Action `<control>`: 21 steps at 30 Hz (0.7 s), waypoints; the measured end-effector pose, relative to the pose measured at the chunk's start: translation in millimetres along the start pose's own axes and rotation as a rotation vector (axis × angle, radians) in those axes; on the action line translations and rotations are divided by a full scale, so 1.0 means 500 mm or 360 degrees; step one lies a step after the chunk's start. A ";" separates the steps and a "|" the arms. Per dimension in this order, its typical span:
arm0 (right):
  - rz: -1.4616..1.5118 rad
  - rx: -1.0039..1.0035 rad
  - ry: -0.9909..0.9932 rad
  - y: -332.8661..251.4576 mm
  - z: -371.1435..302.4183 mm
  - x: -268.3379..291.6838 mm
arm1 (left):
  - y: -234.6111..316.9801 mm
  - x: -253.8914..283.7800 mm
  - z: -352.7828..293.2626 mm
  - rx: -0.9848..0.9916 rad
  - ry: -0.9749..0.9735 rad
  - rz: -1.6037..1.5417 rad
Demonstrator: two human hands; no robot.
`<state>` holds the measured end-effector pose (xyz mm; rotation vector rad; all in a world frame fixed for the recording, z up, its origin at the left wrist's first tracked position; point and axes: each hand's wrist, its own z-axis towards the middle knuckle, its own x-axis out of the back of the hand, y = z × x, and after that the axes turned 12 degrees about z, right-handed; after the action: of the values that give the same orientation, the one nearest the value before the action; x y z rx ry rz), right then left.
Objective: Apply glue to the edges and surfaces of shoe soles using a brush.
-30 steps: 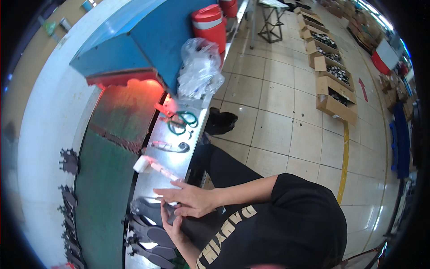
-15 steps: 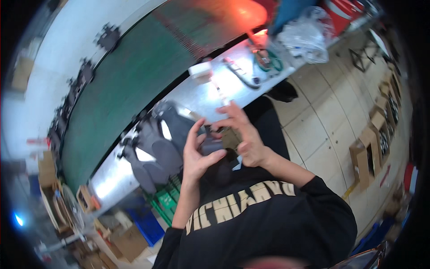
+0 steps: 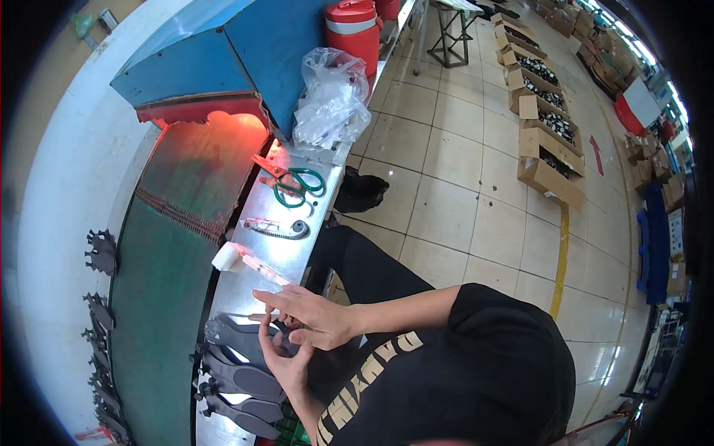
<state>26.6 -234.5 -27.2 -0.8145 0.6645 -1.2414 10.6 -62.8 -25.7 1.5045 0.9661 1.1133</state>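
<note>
My left hand [image 3: 288,369] is raised above the near end of the metal bench edge. Its fingers and thumb curl round something greyish that I cannot make out. Close over it, my right hand [image 3: 318,318] reaches in from the right, one finger stretched leftward and the others bent, meeting the left fingertips. Whatever lies between the hands is mostly hidden. Just left of them, several dark grey sole-shaped pieces [image 3: 245,377] with lobed ends overlap on the metal bench [image 3: 275,256]. A white roll [image 3: 226,256] stands beyond my fingers, near a pale pink strip [image 3: 262,269].
Green-handled scissors [image 3: 300,187] and a dark curved tool [image 3: 279,229] lie on the bench. A green belt [image 3: 160,297] runs alongside, carrying lobed pieces [image 3: 102,251], below a blue housing [image 3: 216,59]. Beyond are a plastic bag [image 3: 327,100], red cooler [image 3: 353,37] and open cartons [image 3: 550,167].
My view has swung to the right, so the bench now runs more upright. My hands have drawn together, the right now overlapping the left. The grey thing in my left hand is more hidden.
</note>
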 end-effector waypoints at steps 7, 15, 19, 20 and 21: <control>0.0054 -0.0015 0.0010 0.010 -0.003 0.010 | 0.024 -0.025 0.001 0.0059 -0.0030 -0.0039; 0.0147 -0.0085 0.0067 -0.003 -0.002 0.024 | -0.010 -0.011 0.002 -0.0065 -0.0026 0.0071; 0.0218 -0.0122 0.0236 -0.019 0.012 0.050 | -0.009 0.000 0.006 0.0107 -0.0111 -0.0184; 0.0254 -0.0136 0.0286 -0.016 0.012 0.054 | -0.010 0.002 0.008 0.0127 -0.0129 -0.0223; 0.0290 -0.0149 0.0335 -0.013 0.011 0.057 | -0.010 0.003 0.009 0.0147 -0.0146 -0.0261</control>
<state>33.6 -262.3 -18.9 -0.6883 0.9527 -1.1449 15.1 -61.6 -30.9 1.5071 1.0686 0.8859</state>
